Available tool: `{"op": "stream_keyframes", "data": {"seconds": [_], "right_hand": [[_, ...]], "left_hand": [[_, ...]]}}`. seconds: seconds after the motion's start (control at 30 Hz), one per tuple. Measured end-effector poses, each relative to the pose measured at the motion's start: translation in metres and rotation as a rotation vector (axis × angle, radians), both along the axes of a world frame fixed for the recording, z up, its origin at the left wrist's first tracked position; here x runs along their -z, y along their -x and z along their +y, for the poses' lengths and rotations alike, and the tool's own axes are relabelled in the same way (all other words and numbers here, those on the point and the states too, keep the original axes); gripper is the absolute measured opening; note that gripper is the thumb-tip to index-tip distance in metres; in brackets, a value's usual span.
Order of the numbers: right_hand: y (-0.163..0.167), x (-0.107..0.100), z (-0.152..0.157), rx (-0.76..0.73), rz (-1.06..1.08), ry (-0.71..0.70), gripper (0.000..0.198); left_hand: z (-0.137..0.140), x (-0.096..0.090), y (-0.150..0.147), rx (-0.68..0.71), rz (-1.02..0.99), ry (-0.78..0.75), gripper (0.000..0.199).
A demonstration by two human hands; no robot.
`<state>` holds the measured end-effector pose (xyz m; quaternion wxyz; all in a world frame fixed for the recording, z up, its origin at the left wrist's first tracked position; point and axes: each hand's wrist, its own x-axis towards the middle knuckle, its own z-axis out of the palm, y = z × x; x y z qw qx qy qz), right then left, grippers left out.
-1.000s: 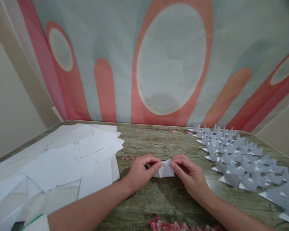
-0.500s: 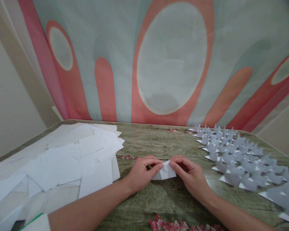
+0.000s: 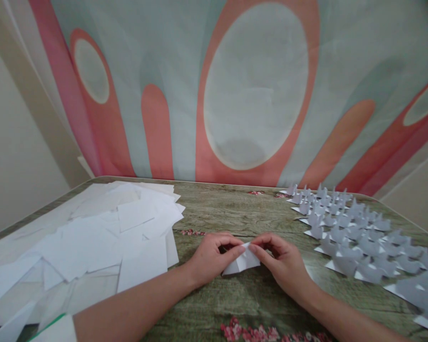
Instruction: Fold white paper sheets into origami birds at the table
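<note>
Pinching the paper (image 3: 243,266), left hand (image 3: 212,259) and right hand (image 3: 288,265) could crease it crookedly below their grip by pulling unevenly.

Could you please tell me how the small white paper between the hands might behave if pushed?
The paper is probably light: it looks small next to the left hand and right hand pinching it. It looks creased, which may stiffen it slightly, but being thin, it would likely bend easily.
</note>
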<state>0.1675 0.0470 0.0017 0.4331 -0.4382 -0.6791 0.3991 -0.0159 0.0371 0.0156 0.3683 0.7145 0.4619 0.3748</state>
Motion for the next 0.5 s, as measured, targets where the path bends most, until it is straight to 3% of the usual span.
{"op": "stream_keyframes", "data": {"seconds": [0.2, 0.5], "right_hand": [[-0.0018, -0.0003, -0.0025, -0.018, -0.079, -0.107, 0.016], [-0.0008, 0.0048, -0.0030, 0.015, -0.011, -0.096, 0.018]], "left_hand": [[-0.0008, 0.0014, -0.0007, 0.017, 0.009, -0.003, 0.021], [-0.0014, 0.0006, -0.0016, -0.004, 0.009, -0.003, 0.021]]}}
